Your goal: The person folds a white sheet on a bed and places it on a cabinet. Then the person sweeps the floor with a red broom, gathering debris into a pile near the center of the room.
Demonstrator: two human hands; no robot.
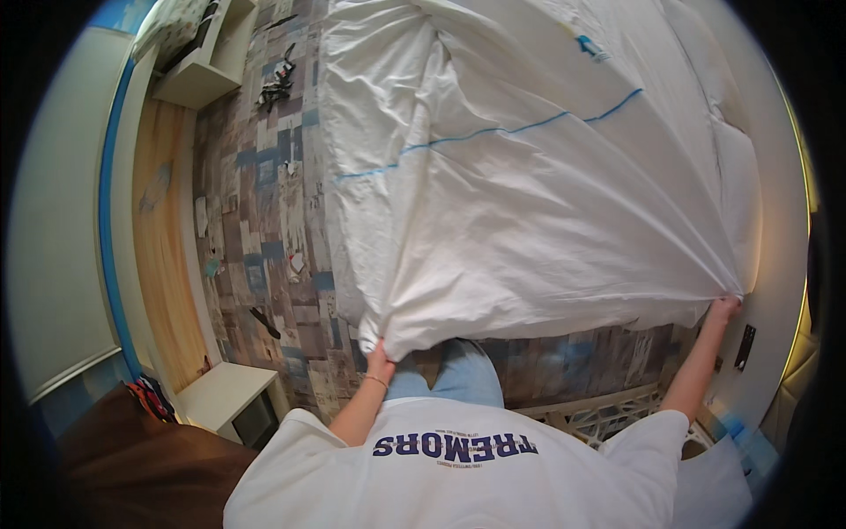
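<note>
A large white sheet [520, 220] with a thin blue line across it spreads out in front of me over what looks like a bed. My left hand [380, 360] is closed on its near left edge, where the cloth gathers into folds. Off to the right, my right hand [726, 307] grips the near right corner. From that corner, taut creases fan out over the cloth, and its near edge runs between my two hands. Whatever lies under the sheet is hidden.
Patchwork-patterned floor [264, 220] runs along the left, with a dark tangled item [277, 88] and small scraps on it. White shelf units stand at the far left [198, 81] and near left [225, 388]. A brown cover [159, 467] lies at the lower left; a pale wall panel [775, 238] bounds the right.
</note>
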